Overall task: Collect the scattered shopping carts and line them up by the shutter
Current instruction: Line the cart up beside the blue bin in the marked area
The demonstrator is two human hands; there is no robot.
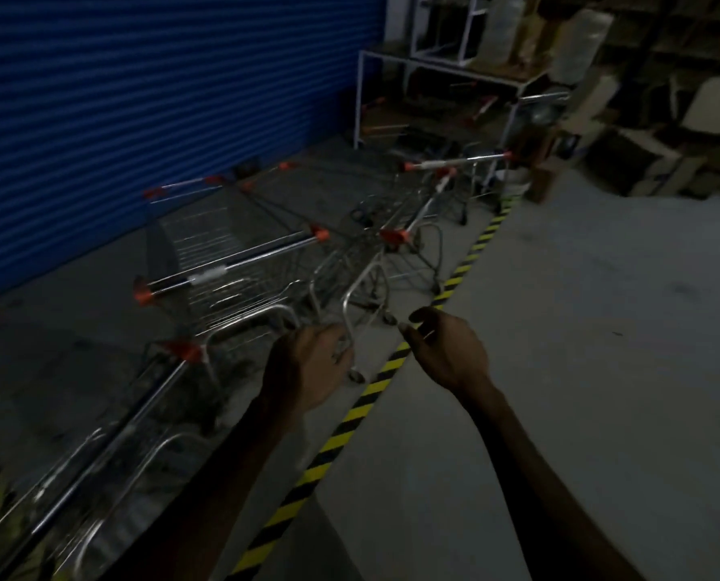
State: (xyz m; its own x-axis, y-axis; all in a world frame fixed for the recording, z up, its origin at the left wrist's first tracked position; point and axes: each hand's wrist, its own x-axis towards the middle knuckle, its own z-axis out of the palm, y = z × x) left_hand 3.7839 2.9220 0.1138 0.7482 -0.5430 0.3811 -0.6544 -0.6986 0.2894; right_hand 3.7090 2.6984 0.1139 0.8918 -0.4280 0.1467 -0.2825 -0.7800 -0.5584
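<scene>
Several wire shopping carts with orange-capped handles stand in a rough row along the blue shutter point(148, 98). The nearest cart point(111, 438) lies at the lower left, blurred. A second cart point(228, 266) stands ahead of it, and a third cart point(396, 236) sits further right by the striped line. My left hand point(312, 362) grips a curved metal frame bar point(350, 304) of a cart. My right hand point(442, 350) hovers just right of it, fingers loosely curled, holding nothing. More carts point(454, 165) stand at the far end.
A yellow-and-black striped floor line point(362, 404) runs diagonally from the bottom to the far right of the carts. A white metal rack point(434, 69) and stacked clutter point(643, 119) fill the back right. Bare concrete floor point(580, 329) lies right of the line.
</scene>
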